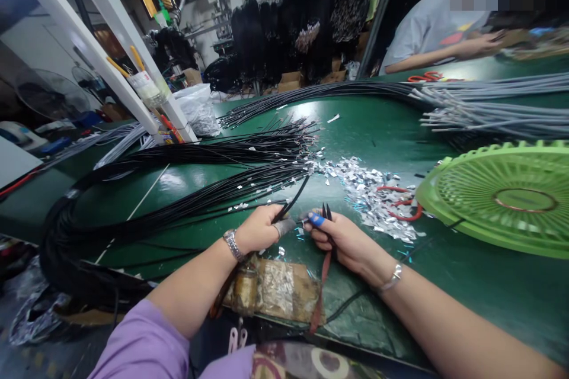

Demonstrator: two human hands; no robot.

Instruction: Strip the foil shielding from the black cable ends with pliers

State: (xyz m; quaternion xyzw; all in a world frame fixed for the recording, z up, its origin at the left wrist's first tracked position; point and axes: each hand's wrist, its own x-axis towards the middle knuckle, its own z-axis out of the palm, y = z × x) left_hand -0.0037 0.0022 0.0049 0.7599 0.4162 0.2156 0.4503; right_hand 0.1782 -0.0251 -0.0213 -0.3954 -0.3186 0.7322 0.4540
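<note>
My left hand (pixel 260 228) is closed around a black cable (pixel 300 192), with a grey covering on a fingertip. Its wrist wears a metal watch. Close by on the right, my right hand (pixel 344 240) is closed on a black two-pointed tool (pixel 327 212), snips or tweezers; I cannot tell which. Blue tape wraps the right thumb. A reddish-brown strap (pixel 326 284) hangs below that hand. The fingertips of both hands nearly meet at the cable's end, whose details are too small to make out. Black cable bundles (pixel 222 189) lie behind my left hand.
Silvery foil scraps (pixel 377 201) litter the green table (pixel 480 290) beside red-handled tools (pixel 406 213). A green fan (pixel 511 198) stands at right, grey cables (pixel 489 112) behind it. A taped cardboard piece (pixel 284 290) is at the front edge. Another person (pixel 435 35) works across the table.
</note>
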